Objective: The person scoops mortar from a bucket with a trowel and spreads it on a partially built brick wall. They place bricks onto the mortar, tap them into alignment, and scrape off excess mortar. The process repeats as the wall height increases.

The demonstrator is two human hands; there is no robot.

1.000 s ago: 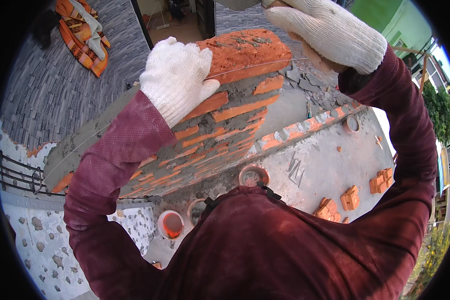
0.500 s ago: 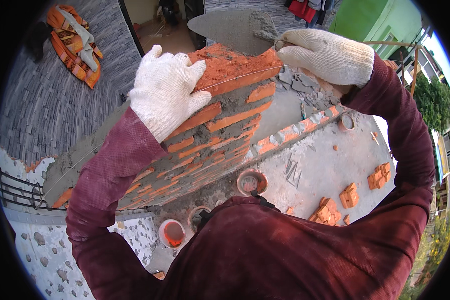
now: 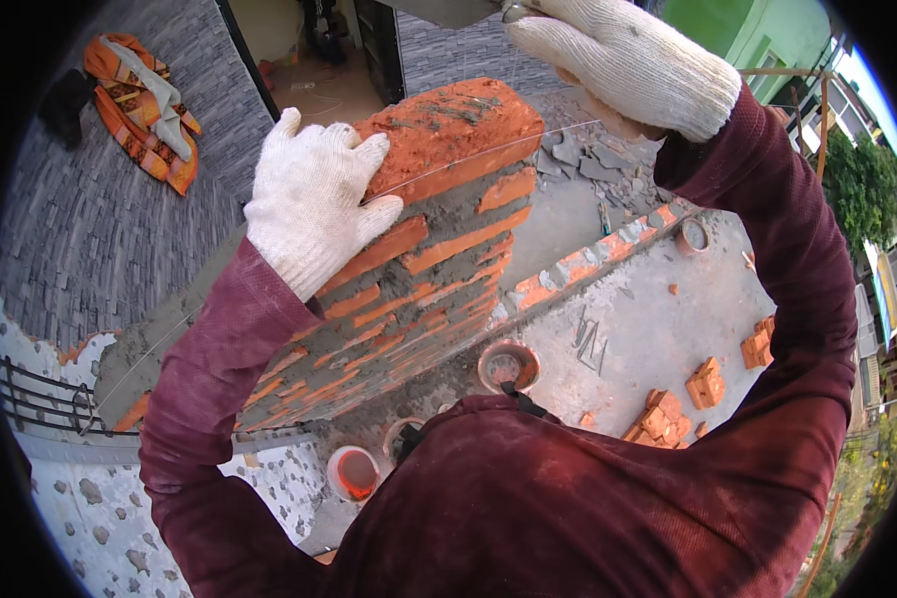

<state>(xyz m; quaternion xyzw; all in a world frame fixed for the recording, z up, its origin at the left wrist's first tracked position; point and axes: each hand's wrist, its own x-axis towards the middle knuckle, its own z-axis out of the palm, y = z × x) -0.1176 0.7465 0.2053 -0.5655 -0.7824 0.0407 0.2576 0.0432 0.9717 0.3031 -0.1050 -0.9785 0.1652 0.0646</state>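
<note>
The left hand's half-bent fingers touch the red brick's left end; whether they grip, I cannot tell. The right hand clasps a trowel beyond the brick. Under the brick stands the mortared wall.

"What sort of place are we in?"
"A building site: we see a mortared brick wall at centre, brick piles at lower right and rubble further up."
"Outdoors?"
"We seem to be: a tree shows at the right edge."
</note>
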